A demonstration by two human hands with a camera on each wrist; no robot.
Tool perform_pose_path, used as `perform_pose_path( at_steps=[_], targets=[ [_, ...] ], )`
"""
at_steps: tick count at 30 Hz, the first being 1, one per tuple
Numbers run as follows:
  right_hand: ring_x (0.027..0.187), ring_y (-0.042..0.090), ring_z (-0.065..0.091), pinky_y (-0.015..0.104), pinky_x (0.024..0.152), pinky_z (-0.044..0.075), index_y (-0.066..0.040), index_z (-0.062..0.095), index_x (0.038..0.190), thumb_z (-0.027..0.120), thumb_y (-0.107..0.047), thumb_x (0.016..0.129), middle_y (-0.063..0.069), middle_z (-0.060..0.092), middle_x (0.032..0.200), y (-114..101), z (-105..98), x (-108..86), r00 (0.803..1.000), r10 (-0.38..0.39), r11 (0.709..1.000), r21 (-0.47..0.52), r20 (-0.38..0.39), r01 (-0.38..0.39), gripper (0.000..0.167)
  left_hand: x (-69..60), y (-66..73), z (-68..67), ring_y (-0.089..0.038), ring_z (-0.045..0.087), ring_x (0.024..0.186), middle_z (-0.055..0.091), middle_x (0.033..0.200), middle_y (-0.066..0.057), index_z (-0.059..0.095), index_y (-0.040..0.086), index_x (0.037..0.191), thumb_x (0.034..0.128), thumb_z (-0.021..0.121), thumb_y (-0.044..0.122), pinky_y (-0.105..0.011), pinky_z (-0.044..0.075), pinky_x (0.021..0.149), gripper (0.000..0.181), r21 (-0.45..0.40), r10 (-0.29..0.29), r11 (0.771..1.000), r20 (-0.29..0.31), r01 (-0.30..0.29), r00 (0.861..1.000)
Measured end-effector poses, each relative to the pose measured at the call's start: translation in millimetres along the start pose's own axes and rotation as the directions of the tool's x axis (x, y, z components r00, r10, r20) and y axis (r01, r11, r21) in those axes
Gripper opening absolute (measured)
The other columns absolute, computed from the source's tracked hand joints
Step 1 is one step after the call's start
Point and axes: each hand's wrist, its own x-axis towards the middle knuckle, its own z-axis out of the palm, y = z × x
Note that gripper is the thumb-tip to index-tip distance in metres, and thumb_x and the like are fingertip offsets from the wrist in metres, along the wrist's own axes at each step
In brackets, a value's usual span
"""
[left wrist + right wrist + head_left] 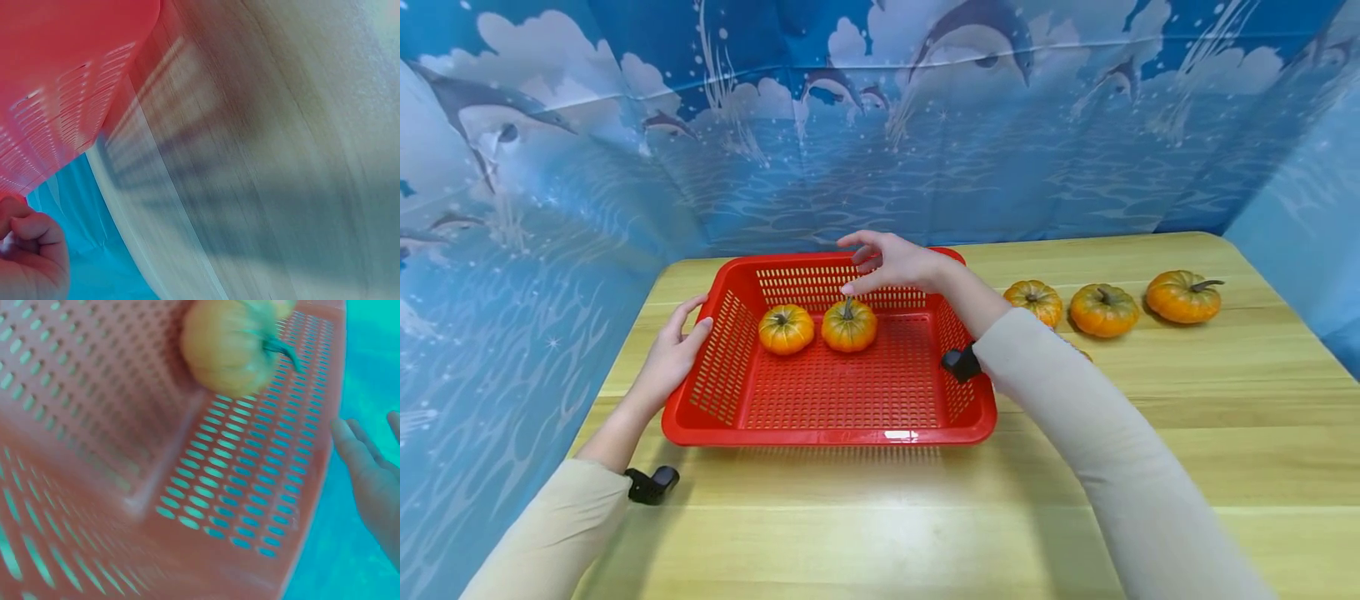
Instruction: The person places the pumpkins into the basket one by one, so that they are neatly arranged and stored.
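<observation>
A red perforated basket [850,437] holds two small orange pumpkins, the left one [786,330] beside the right one [849,325]. My left hand [672,354] grips the basket's left rim; in the left wrist view its curled fingers [39,234] are at the rim. Above the right pumpkin's stem, my right hand [895,265] hovers with fingers spread and slightly bent, holding nothing. The right wrist view shows that hand [374,481] apart from the nearer pumpkin [230,347], which rests in the basket.
Right of the basket on the wooden table [1150,467] sit more pumpkins, three in a row [1034,302], [1103,310], [1183,297], and one mostly hidden behind the right sleeve [1075,400]. A blue dolphin-print curtain [880,183] hangs behind the table and at both sides.
</observation>
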Motion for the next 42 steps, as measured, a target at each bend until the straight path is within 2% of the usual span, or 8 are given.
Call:
perform_pose_path(
  at_steps=[10,24,36,42],
  targets=[
    [0.122,0.023,0.042,0.039,0.095,0.044,-0.019,0.036,0.141,0.069,-0.018,0.085,0.006,0.041,0.135,-27.6,-18.5,-25.1,0.998,-0.053,0.998,0.035,-0.039,0.054,0.065,-0.7,0.4,-0.9,-0.020,0.067,0.073,0.053,0.110,-0.030,0.016,0.019,0.150,0.1005,0.038,0.034,-0.036,0.056,0.062,0.056,0.007,0.003,1.000,0.002,-0.003,1.000],
    [0.123,0.020,0.043,0.040,0.097,0.043,-0.018,0.035,0.142,0.068,-0.015,0.085,0.005,0.042,0.136,-43.9,-35.1,-63.3,0.990,-0.139,0.990,-0.003,-0.036,0.139,0.066,0.1,1.0,-0.7,-0.018,0.066,0.073,0.053,0.110,-0.030,0.015,0.020,0.150,0.1002,0.038,0.036,-0.036,0.056,0.062,0.057,0.006,0.003,1.000,0.005,-0.003,1.000],
    [0.126,0.023,0.040,0.044,0.098,0.041,-0.016,0.032,0.144,0.068,-0.012,0.086,0.008,0.039,0.138,-29.0,-55.5,-100.0,0.994,-0.071,0.997,0.009,-0.078,0.072,0.068,-1.0,2.0,-0.5,-0.018,0.066,0.073,0.053,0.110,-0.030,0.016,0.020,0.150,0.0996,0.039,0.038,-0.036,0.056,0.062,0.058,0.011,0.019,1.000,0.004,-0.019,1.000],
    [0.128,0.022,0.040,0.039,0.098,0.043,-0.017,0.032,0.144,0.066,-0.011,0.087,0.006,0.040,0.138,-21.7,-62.7,-122.7,0.992,-0.045,0.999,-0.018,-0.117,0.043,0.067,-2.0,3.2,0.3,-0.017,0.066,0.073,0.053,0.110,-0.029,0.016,0.021,0.150,0.0994,0.039,0.039,-0.035,0.056,0.062,0.059,0.023,0.012,1.000,0.000,-0.012,1.000]
  ],
)
